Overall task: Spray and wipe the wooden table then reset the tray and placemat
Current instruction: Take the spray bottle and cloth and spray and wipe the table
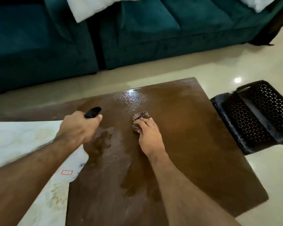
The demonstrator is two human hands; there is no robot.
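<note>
The brown wooden table [194, 144] fills the middle of the view, with wet, shiny patches at its far side and centre. My left hand [78, 128] grips a spray bottle; only its black nozzle [93, 112] and white labelled body [75, 167] show around the hand and forearm. My right hand [148, 136] rests on a crumpled brown striped cloth [140, 117], fingers curled over it, holding it against the tabletop. A pale patterned placemat [18, 137] covers the table's left part. The black perforated tray [258, 115] stands tilted on the floor off the table's right edge.
A teal sofa [137, 35] with white cushions [91, 7] runs along the far side, across a strip of glossy cream tiled floor [260, 168]. The floor also borders the table on the right.
</note>
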